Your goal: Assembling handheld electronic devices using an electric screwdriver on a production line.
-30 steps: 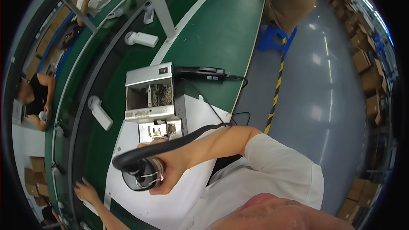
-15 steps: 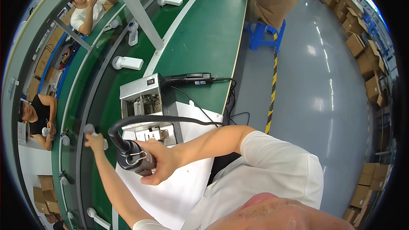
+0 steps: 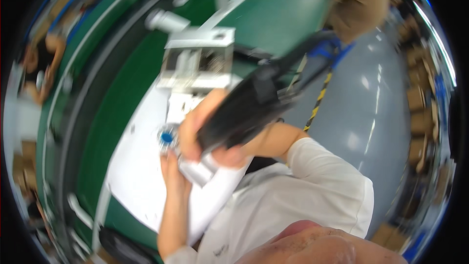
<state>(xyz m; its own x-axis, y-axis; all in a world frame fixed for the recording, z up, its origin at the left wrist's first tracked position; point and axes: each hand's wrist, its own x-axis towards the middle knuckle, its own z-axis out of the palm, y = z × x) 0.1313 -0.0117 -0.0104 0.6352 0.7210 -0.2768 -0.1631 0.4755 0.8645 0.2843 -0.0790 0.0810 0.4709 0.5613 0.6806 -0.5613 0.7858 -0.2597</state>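
Observation:
My right hand (image 3: 205, 122) is wrapped round a black electric screwdriver (image 3: 249, 100), which is tilted and smeared by motion, its tip end hidden. Close below it, my left hand (image 3: 174, 168) grips a white handheld fan (image 3: 198, 171) with a blue disc at the middle of its round head. The fan is over a white sheet (image 3: 139, 166), and the screwdriver's lower end is right beside it; whether they touch I cannot tell. Just beyond my hands stands a metal screw feeder box (image 3: 199, 61) with an open front.
A green conveyor (image 3: 110, 117) runs along the left, carrying more white fans (image 3: 167, 21). A second dark screwdriver (image 3: 251, 54) lies behind the feeder box. Co-workers (image 3: 44, 63) sit across the line and at the far right. Cardboard boxes (image 3: 418, 102) line the aisle.
My left hand has brought a fan from the conveyor to the white sheet. The screwdriver in my right hand has swung round beside it. The whole view has turned.

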